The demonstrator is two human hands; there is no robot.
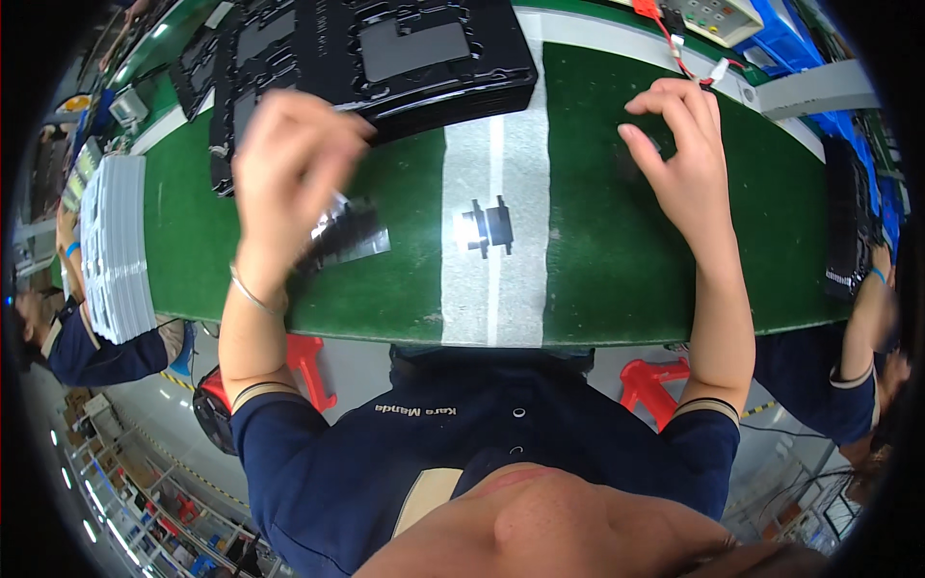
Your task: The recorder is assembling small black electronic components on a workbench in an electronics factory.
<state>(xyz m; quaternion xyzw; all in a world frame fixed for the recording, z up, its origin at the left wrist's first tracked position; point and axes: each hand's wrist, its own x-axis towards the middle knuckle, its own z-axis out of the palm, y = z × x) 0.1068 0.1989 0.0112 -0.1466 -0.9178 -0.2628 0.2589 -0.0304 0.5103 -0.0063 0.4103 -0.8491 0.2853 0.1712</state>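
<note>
My left hand [294,159] is raised over the left of the green table, in front of a stack of black moulded trays [381,111]. Motion smears its curled fingers, so I cannot make out whether they hold anything. Below it lies a clear film sheet with black pieces [352,236], partly hidden by my wrist. A small flat black part with side tabs [496,226] rests on the pale strip between my hands. Over the right side, my right hand [679,140] has thumb and forefinger apart, with nothing visible between them. A dim dark patch beside its thumb is too blurred to name.
White trays [120,250] are stacked at the table's left end, black trays [848,217] at the right. Red and black wires [670,43] run near a control box [718,19] at the far right. Co-workers sit on both sides; red stools [655,385] stand under the near edge.
</note>
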